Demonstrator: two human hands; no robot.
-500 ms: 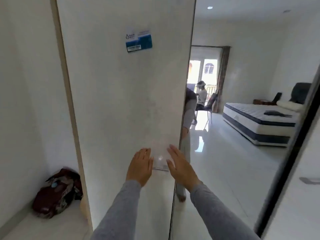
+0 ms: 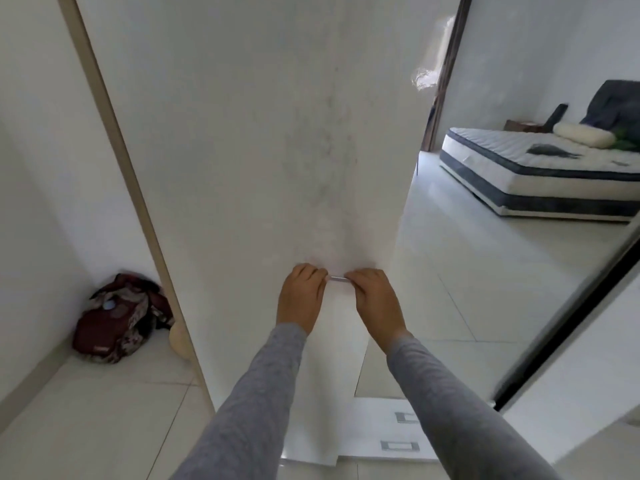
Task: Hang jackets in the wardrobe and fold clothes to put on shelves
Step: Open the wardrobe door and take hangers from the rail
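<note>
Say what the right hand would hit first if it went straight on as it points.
The right hand, gripping the metal handle, would likely meet the white wardrobe door right behind it.

Left sleeve [image 2: 249,403] from 6 o'clock, right sleeve [image 2: 457,403] from 5 o'clock: long, heathered grey knit, snug, ending at wrists. Left hand [image 2: 300,299], right hand [image 2: 375,301] bare.
</note>
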